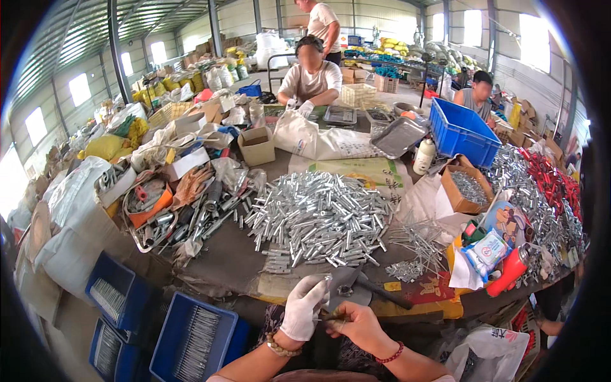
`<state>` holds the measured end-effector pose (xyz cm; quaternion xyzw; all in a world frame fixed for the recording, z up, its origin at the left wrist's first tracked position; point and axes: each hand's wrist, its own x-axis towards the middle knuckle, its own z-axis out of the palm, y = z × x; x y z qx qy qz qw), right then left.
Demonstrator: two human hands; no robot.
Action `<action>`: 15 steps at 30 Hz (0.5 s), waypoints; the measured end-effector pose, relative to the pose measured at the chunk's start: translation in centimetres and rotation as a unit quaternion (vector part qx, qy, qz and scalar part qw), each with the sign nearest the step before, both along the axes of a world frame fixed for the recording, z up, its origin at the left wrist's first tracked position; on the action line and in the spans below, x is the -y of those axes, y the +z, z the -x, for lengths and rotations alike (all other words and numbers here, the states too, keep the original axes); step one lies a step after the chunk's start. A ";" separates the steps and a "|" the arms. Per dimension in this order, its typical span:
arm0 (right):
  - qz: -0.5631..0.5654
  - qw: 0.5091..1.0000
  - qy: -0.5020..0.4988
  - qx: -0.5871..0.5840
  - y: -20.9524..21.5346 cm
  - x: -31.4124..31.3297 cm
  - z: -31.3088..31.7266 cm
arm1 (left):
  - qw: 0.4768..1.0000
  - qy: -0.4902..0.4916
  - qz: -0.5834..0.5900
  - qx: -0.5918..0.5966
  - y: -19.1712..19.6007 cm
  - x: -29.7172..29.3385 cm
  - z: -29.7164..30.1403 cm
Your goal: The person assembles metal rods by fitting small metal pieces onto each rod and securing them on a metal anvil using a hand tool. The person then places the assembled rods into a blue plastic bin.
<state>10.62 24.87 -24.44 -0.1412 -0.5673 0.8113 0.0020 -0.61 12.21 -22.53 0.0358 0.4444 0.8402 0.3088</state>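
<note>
My left hand [304, 310], in a white glove, is closed near the table's front edge. A small silver metal part [328, 281] sticks up from its fingertips; most of it is hidden. Close beside it, my bare right hand [358, 326] pinches something thin and dark, too small to name. Just beyond both hands stands a dark metal fixture [345, 290] with a black handle [386, 291] reaching to the right. A large heap of silver metal tubes [321, 216] lies on the table in front of me, with thin metal rods [420, 245] to its right.
Blue bins [223, 344] of metal rods stand low at my left. Toward the right are a red spray can [511, 270], a cardboard box [466, 189], a blue crate [464, 132] and red-handled metal parts [552, 181]. Mixed tools [172, 204] crowd the left. A gloved person [310, 83] sits opposite.
</note>
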 end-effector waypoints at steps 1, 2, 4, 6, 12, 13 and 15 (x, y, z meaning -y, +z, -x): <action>-0.160 0.986 0.021 -0.040 0.7 0.3 -0.2 | 0.999 -0.012 0.014 -0.029 -0.8 0.0 0.2; -0.314 0.945 0.042 -0.080 1.5 0.5 -0.2 | 1.000 -0.011 0.019 -0.022 -0.9 0.1 0.4; -0.445 0.887 0.045 -0.119 3.0 0.6 -0.6 | 0.996 -0.041 0.050 -0.061 -1.0 0.7 0.2; -0.524 0.837 0.030 -0.152 4.5 0.7 -1.2 | 0.999 -0.037 -0.019 -0.002 -1.2 1.4 0.6; -0.328 0.942 -0.026 -0.071 6.1 0.3 -0.8 | 0.989 -0.098 -0.088 0.070 -1.5 3.0 -0.1; -0.334 0.938 -0.041 -0.086 5.8 0.4 -0.7 | 0.989 -0.100 -0.087 0.068 -1.4 2.9 -0.4; -0.343 0.930 -0.072 -0.112 5.2 0.5 -0.5 | 0.988 -0.104 -0.085 0.070 -1.8 2.9 -0.7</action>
